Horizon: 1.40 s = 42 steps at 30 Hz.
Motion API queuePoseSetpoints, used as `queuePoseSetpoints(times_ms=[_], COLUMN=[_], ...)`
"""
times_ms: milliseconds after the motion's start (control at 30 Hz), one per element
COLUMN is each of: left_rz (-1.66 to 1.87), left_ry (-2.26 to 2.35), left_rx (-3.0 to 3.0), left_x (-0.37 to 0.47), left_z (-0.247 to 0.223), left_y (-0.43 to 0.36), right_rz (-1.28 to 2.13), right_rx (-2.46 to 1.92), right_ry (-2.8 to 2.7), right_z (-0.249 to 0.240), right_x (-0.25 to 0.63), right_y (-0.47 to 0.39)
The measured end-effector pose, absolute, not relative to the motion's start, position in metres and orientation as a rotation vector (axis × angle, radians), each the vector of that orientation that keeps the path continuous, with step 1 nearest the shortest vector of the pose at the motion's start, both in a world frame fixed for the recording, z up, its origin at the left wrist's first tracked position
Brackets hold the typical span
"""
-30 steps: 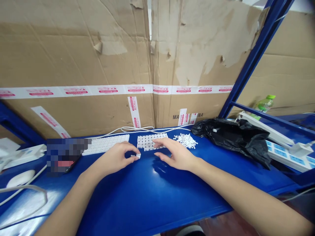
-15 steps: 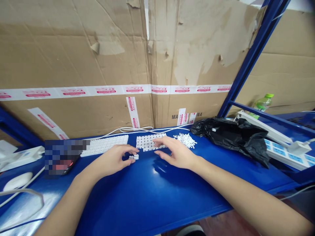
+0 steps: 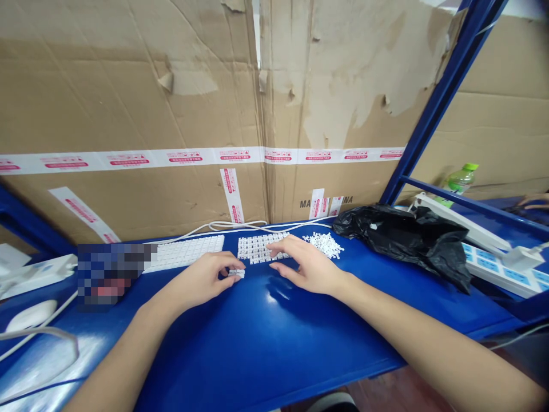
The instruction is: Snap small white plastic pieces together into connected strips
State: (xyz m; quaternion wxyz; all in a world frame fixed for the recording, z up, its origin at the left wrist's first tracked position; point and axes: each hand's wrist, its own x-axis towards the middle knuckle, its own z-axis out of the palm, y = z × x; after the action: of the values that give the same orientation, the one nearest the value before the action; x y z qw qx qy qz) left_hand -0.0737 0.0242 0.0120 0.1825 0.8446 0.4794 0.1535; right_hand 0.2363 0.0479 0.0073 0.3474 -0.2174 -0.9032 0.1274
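My left hand (image 3: 208, 277) has its thumb and fingers closed on small white pieces (image 3: 237, 273) at the blue table's surface. Their exact kind is too small to make out. Beyond them, rows of white block-like pieces (image 3: 253, 247) are laid out in a grid. My right hand (image 3: 306, 266) hovers at the right side of this grid, thumb and index finger apart, with nothing visible between them. It covers part of the grid. Just past it lies a loose heap of tiny white parts (image 3: 325, 245). A white keyboard-like panel (image 3: 184, 252) sits behind my left hand.
A black plastic bag (image 3: 407, 240) lies to the right, beside a white power strip (image 3: 493, 266). White cables (image 3: 206, 229) run along the cardboard (image 3: 171, 200) at the back. Left are a blurred-out object (image 3: 107, 280) and a white mouse (image 3: 32, 316). Another person's hand (image 3: 534, 200) shows far right.
My left hand has shifted slightly right, its fingertips closing on the small white pieces. My right hand stays nearly still. Another person's hand has appeared at the far right edge.
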Motion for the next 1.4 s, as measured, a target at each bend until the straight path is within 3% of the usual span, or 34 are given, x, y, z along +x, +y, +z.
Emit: queuePoseSetpoints(times_ms=[400, 733, 1100, 1400], left_rz=[0.355, 0.571, 0.557, 0.551], left_ry=[1.363, 1.31, 1.234, 1.115], left_rx=[2.408, 2.646, 2.615, 2.499], left_x=[-0.071, -0.054, -0.049, -0.035], left_z=[0.021, 0.006, 0.011, 0.009], left_y=[0.015, 0.014, 0.011, 0.001], right_rz=[0.319, 0.241, -0.069, -0.042], right_rx=[-0.589, -0.796, -1.516, -1.573], right_ry=[-2.382, -2.282, -2.259, -2.352], right_z=[0.008, 0.002, 0.0, -0.01], right_x=[0.237, 0.244, 0.288, 0.289], right_y=[0.05, 0.066, 0.116, 0.113])
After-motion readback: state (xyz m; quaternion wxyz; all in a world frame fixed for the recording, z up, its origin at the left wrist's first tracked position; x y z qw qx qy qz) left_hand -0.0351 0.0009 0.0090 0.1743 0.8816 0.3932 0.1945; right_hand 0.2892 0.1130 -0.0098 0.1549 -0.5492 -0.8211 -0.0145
